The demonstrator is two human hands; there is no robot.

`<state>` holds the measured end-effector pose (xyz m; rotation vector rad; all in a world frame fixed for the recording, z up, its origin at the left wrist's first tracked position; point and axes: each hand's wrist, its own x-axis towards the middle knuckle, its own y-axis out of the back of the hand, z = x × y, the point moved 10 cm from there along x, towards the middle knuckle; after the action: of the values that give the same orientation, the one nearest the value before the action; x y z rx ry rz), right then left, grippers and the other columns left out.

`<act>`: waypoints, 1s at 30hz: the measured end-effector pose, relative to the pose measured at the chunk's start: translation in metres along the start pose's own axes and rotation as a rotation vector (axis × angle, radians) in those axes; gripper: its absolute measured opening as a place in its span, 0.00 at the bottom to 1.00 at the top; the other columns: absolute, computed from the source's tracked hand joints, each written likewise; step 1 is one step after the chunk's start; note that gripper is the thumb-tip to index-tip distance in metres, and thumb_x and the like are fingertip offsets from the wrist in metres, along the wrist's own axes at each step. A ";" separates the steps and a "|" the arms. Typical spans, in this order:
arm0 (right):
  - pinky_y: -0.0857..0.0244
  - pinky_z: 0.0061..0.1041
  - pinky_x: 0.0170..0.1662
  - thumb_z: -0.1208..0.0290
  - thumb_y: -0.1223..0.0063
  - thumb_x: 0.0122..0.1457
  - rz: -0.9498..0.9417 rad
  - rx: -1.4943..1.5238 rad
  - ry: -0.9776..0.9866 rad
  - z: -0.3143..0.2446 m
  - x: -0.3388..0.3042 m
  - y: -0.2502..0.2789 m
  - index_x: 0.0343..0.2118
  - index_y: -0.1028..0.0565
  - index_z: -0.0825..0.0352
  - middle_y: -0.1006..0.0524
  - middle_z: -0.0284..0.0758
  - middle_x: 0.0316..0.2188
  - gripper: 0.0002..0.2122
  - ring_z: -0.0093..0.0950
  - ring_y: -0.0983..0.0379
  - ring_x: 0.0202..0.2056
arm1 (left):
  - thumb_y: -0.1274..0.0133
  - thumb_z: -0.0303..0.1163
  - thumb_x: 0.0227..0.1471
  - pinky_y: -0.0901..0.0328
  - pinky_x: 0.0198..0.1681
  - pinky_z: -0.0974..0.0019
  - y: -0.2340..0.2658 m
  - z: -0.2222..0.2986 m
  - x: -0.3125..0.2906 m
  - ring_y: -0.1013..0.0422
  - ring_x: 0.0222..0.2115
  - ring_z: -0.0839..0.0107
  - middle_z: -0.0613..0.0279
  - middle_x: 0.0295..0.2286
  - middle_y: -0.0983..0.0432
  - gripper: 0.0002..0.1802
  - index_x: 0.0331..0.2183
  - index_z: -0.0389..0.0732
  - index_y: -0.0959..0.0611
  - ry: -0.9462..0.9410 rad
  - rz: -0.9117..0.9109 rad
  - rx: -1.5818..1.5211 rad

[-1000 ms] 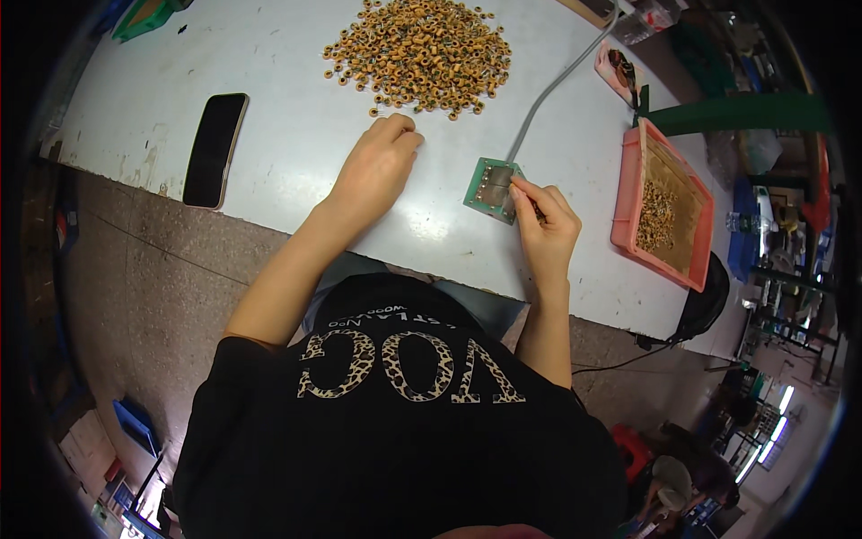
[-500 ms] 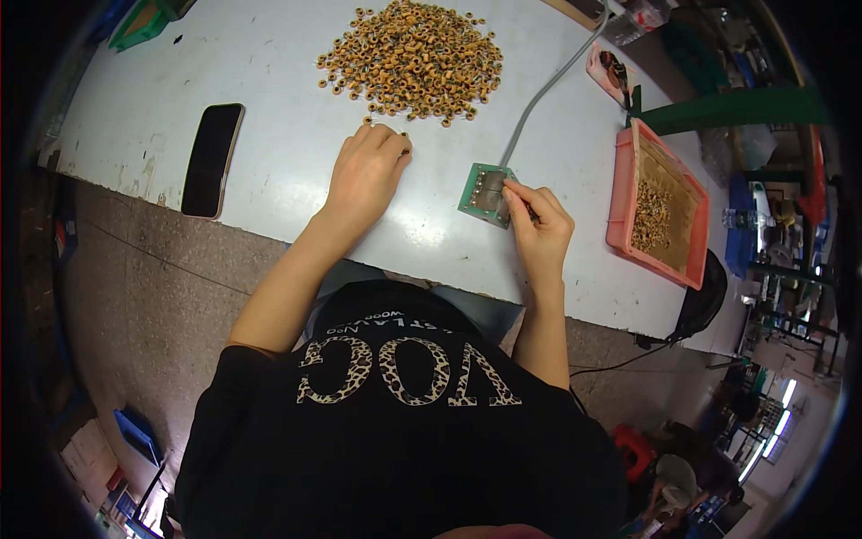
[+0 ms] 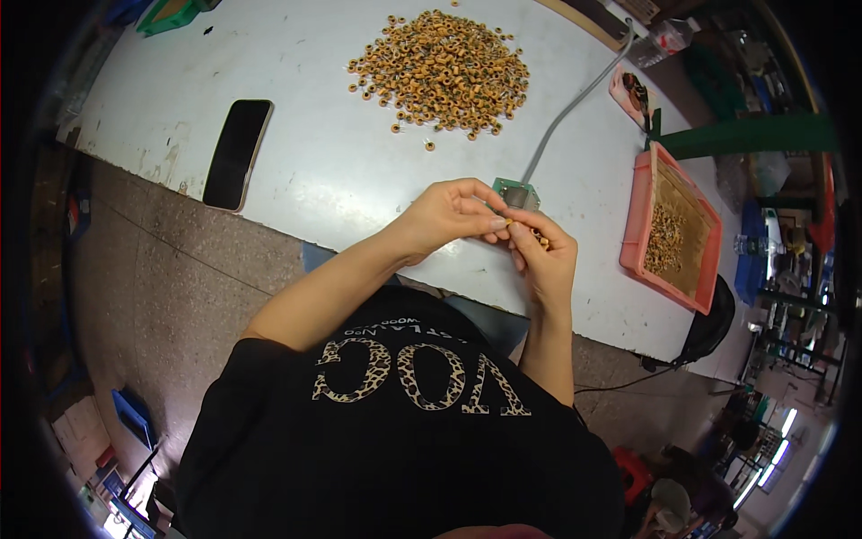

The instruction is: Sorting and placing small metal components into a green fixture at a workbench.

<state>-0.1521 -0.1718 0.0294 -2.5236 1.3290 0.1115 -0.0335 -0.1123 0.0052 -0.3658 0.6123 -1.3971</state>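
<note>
Both my hands meet at the table's front edge, just in front of a green circuit-board fixture with a grey cable. My left hand is closed, its thumb and forefinger pinching at a small yellow ring coil. Against the same coil press the fingertips of my right hand, which is closed too. More yellow ring coils show between the right hand's curled fingers. Farther off, a large heap of such ring coils with wire legs lies on the white table. My fingers hide part of the fixture.
A black phone lies to the left. On the right stands a pink tray partly filled with ring coils. The grey cable runs from the fixture to the back. A green tray is at the far left, a plastic bottle at the back right.
My left hand has come from beside the heap rightward to my right hand. The right hand has drawn slightly toward me, off the fixture. The view has shifted a little.
</note>
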 end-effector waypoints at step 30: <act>0.34 0.23 0.27 0.74 0.42 0.53 0.216 -0.868 0.728 -0.038 -0.001 0.009 0.32 0.18 0.62 0.23 0.30 0.25 0.05 0.25 0.30 0.22 | 0.40 0.25 0.48 0.34 0.39 0.66 0.055 0.090 -0.014 0.28 0.30 0.64 0.61 0.30 0.20 0.05 0.32 0.38 0.15 -0.770 0.473 1.424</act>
<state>-0.1623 -0.1870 0.0640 -3.2873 2.2051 -0.2808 0.0631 -0.1008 0.0471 0.3865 -0.9016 -0.8314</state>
